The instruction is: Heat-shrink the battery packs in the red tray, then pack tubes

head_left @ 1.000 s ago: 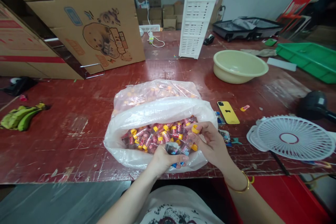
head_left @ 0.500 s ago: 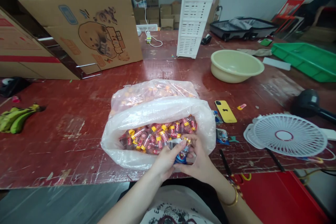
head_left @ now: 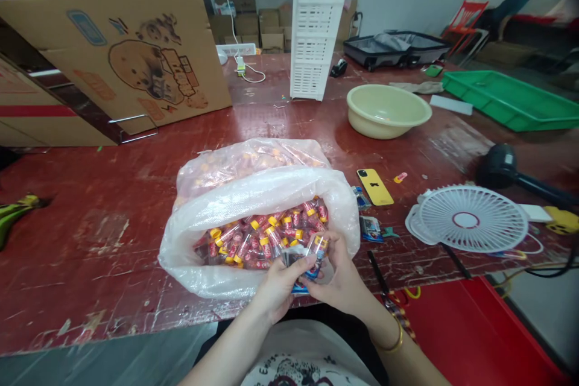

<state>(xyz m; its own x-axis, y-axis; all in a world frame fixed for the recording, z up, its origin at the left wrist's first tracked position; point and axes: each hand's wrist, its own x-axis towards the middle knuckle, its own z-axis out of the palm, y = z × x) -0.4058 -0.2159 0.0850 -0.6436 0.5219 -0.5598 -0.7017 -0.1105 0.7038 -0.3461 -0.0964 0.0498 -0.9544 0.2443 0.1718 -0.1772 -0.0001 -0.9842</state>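
Over the front right of a white woven sack point(head_left: 217, 208), my left hand point(head_left: 279, 286) grips a small blue printed packet point(head_left: 301, 284) between thumb and fingers. My right hand point(head_left: 341, 274) curls round the packet's other side. A clear part with a yellow top shows at the packet's upper end; whether it is a tube inside cannot be made out. Several small clear tubes point(head_left: 244, 246) with yellow caps and red labels fill the sack's open mouth, just beyond my fingers. My palms hide the packet's lower part.
Right of the sack lie a yellow phone point(head_left: 375, 187), blue packets point(head_left: 371, 229) and a white fan point(head_left: 470, 217). Behind are a cream basin point(head_left: 389, 111), a green tray point(head_left: 506, 99), a white basket stack point(head_left: 316, 24) and a large carton point(head_left: 149, 66). A person point(head_left: 520, 3) is far right.
The whole view has turned to the right, so the things on the table sit further left. Both hands still hold the blue packet, which has tilted slightly.
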